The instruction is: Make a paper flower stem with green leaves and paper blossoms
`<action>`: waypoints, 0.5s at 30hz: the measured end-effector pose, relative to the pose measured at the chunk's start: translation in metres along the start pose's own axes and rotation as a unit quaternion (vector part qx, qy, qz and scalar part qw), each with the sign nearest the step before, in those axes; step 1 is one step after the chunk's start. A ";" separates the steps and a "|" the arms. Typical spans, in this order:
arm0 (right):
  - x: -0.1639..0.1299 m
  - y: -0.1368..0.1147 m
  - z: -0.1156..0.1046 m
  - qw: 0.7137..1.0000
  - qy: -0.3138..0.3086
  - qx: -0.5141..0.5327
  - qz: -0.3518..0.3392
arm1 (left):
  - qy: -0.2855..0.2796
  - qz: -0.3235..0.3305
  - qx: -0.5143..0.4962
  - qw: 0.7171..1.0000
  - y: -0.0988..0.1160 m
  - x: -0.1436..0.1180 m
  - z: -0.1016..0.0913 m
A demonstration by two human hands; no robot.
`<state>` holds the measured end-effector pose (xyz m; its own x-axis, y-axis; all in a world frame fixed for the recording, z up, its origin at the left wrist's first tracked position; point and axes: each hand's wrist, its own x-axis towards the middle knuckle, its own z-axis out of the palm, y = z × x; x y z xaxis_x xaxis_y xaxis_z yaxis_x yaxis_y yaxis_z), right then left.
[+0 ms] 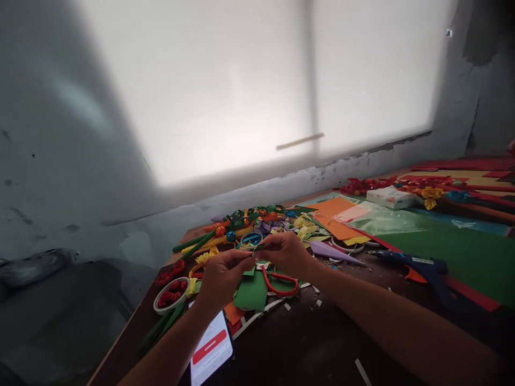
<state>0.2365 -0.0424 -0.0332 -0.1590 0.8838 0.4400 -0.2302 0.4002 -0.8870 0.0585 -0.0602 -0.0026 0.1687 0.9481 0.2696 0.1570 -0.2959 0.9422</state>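
Observation:
My left hand point(223, 276) and my right hand point(288, 253) meet over the heap of craft paper, their fingertips pinched on a small green piece of paper point(258, 248). Fingers hide most of that piece. Just beneath them lie scissors with red handles point(280, 292), blades covered by the hands and paper. Green paper point(251, 295) rests beside the scissors. Behind the fingers stands a tape roll point(250, 240). Under my left forearm is a phone point(211, 351) with a lit screen.
A blue glue gun point(420, 265) lies at right near green sheets point(454, 254). Folded paper flowers point(432, 195) and a tissue pack point(390, 197) sit farther back. At left, a white ring point(186, 292) surrounds red paper flowers. Paper scraps dot the dark table point(309, 343); a wall stands behind.

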 end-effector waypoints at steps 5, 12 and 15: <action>-0.006 -0.025 0.011 0.999 -0.026 0.005 -0.023 | -0.008 -0.017 -0.021 1.000 0.026 -0.019 0.005; -0.033 -0.068 0.033 0.996 -0.050 0.007 0.069 | 0.100 0.018 -0.048 0.994 0.041 -0.092 0.012; -0.031 -0.086 0.031 0.998 -0.012 0.037 0.044 | 0.152 0.042 -0.006 0.987 0.034 -0.118 0.011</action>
<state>0.2316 -0.1117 0.0338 -0.2044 0.9085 0.3644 -0.2842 0.3012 -0.9102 0.0545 -0.1834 -0.0050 -0.1194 0.9120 0.3925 0.1423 -0.3755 0.9158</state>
